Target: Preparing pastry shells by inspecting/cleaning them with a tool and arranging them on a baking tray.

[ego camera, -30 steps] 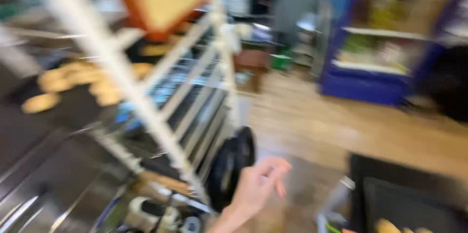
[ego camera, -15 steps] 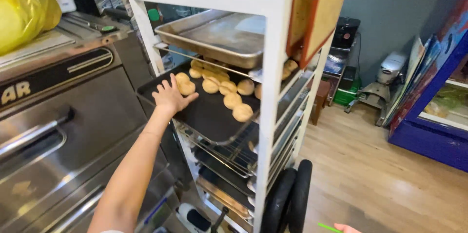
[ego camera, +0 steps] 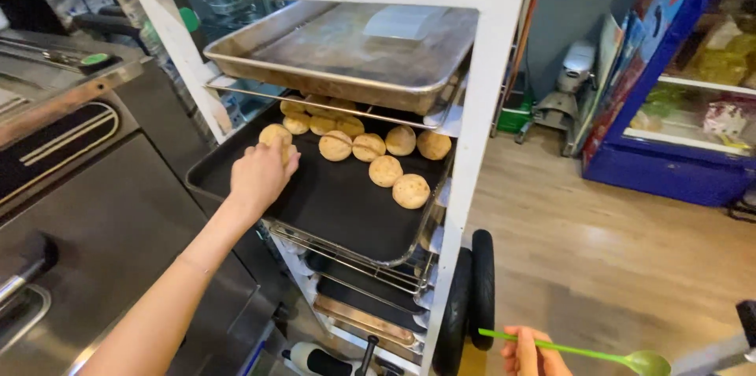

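Left hand (ego camera: 258,175) is over the near-left corner of the black baking tray (ego camera: 331,211), fingers curled round one bread roll (ego camera: 275,137), grasping it; whether it's lifted or resting on the tray can't be told. The other rolls (ego camera: 385,170) sit in loose rows toward the far side of that tray, a couple at the right. Tray sits on a middle runner of the white rack trolley (ego camera: 480,124), with an empty steel tray (ego camera: 346,49) one level above and darker trays lower down. Right hand (ego camera: 529,352) is low at the near edge, clenched on a green long-handled spoon (ego camera: 598,355). Steel oven (ego camera: 94,211) stands left of the rack. Step looks like picking or placing a roll; next move calls for clearing the upper tray's rim.
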